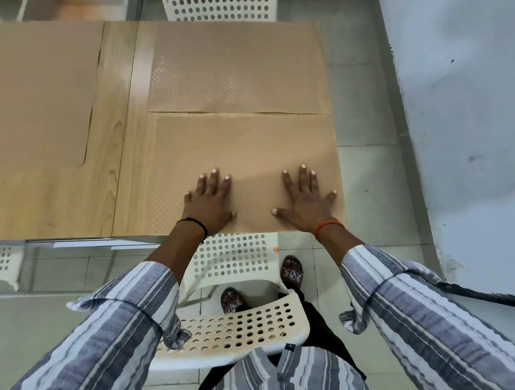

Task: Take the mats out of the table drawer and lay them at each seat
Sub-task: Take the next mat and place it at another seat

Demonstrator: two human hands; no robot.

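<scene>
Wood table (69, 200), centre frame: left hand (208, 202) and right hand (306, 199) press near mat (247, 153), fingers splayed flat; its right edge overhangs slightly, could slide off.

Illumination is even and bright, with pale glare on the counter (129, 91). Shadows are soft. Wide-angle distortion bends lines away from the counter.

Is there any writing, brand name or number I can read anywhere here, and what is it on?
None: no readable text in this view.
The mats show only an embossed dot pattern, no words.
The small dark tab on the striped shirt is too small to tell whether it carries writing.
</scene>
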